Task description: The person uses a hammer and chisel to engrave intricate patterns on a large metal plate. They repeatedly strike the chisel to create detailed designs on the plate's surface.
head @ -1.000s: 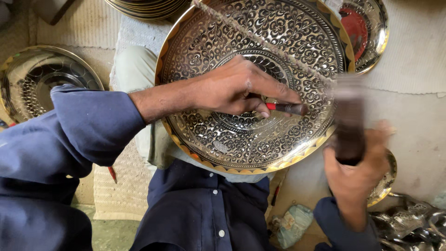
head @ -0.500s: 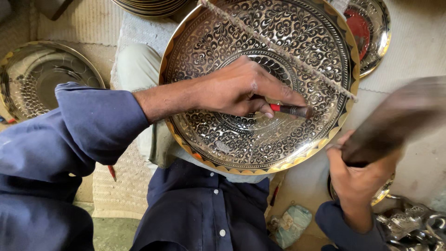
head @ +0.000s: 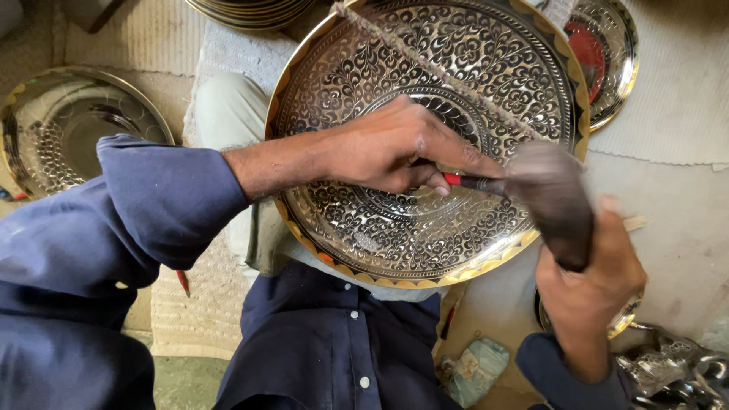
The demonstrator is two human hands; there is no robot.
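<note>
A large round metal tray point(head: 486, 68) with dense engraved scrollwork and a gold rim rests tilted on my lap. My left hand point(head: 387, 148) lies across its middle, fingers closed on a thin chisel point(head: 469, 181) with a red band, its tip pressed to the tray. My right hand point(head: 588, 277) grips a dark wooden mallet point(head: 550, 197) whose blurred head is at the chisel's end. A cord point(head: 433, 64) runs diagonally over the tray's face.
Another engraved round tray point(head: 57, 125) lies at the left on a woven mat. A stack of plates point(head: 247, 11) sits at the top. A smaller plate with a red centre point(head: 604, 57) is at the upper right. Shiny metal pieces point(head: 672, 372) lie at the lower right.
The mallet has swung from the right, raised and away, down onto the chisel's end. My left hand and the chisel have stayed in place on the tray.
</note>
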